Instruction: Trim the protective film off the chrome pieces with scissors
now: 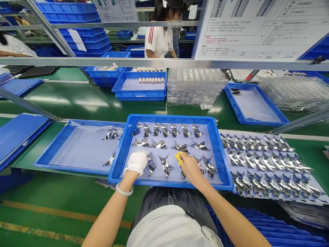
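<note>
My left hand (136,162), in a white glove, is closed at the upper end of a shiny, pointed, curved silver part (151,167) in the blue tray (170,184) before me. Yellow finger covers are on the fingertips of my right hand (189,167). Those fingers are pinched at the top of another silver part (182,174), mostly hidden under the hand. Between my hands lies a similar part (166,166). Several more lie in rows on the tray's white lining, such as a part (210,167) right of my right hand.
A second blue tray (77,168) with a few silver parts sits under the left rim. Rows of silver parts (267,161) cover a white sheet at right. Behind are stacked clear trays (195,87), blue trays (140,93) and a metal rail (128,62). Another person (159,39) is beyond.
</note>
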Available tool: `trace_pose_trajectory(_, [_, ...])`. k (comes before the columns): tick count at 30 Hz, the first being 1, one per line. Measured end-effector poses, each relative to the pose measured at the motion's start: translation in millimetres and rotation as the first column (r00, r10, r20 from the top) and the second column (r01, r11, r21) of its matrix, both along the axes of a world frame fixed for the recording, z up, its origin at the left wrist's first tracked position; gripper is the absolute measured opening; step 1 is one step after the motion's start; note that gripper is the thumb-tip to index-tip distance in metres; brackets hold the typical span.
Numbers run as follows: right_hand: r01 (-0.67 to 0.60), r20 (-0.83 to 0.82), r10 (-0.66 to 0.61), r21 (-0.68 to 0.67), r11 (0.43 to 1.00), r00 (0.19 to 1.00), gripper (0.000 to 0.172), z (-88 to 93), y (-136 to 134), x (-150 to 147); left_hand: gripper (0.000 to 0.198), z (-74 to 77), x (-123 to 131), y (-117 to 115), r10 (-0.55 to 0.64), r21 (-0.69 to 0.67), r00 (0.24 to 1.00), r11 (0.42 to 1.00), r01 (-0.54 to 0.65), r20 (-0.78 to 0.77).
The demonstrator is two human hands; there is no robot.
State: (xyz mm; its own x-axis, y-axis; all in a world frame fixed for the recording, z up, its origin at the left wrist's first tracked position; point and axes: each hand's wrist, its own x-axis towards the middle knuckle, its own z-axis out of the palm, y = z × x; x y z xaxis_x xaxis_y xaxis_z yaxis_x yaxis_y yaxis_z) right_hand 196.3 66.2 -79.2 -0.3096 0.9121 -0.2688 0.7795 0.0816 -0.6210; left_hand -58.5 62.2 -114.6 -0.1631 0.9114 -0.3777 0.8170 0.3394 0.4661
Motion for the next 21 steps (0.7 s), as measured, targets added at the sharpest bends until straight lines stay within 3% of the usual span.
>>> trace_pose_trajectory(4, [-0.022, -0.355, -0.027, -0.133, 0.991, 0.935, 0.016, 6.3, -12, -19, 0.027, 35.3, -3, -25, 0.09, 0.216, 0.949, 0.963, -0.16, 0.301])
trace_pose_trajectory(9, [-0.172, -0.704, -0.13, -0.341, 0.924, 0.699, 0.044, 32.7, -35, -46, 0.041, 71.9, 18, -55, 0.083, 0.328, 0.726, 0.853, -0.407, 0.683])
trace_pose_trajectory(13, [-0.221, -0.796, -0.264, -0.44, 0.871, 0.545, 0.05, 48.7, -49, -60, 0.043, 76.0, 29, -65, 0.089, 0.273, 0.557, 0.801, -0.533, 0.826])
trace_pose_trajectory(17, [-0.196, -0.817, -0.408, -0.514, 0.835, 0.407, 0.041, 57.6, -54, -64, 0.04, 75.0, 26, -69, 0.084, 0.211, 0.455, 0.802, -0.559, 0.886])
trace_pose_trajectory(21, [-0.07, -0.826, -0.401, -0.463, 0.884, 0.395, 0.028, 66.0, -54, -65, 0.038, 83.0, 16, -72, 0.082, 0.179, 0.427, 0.825, -0.535, 0.9])
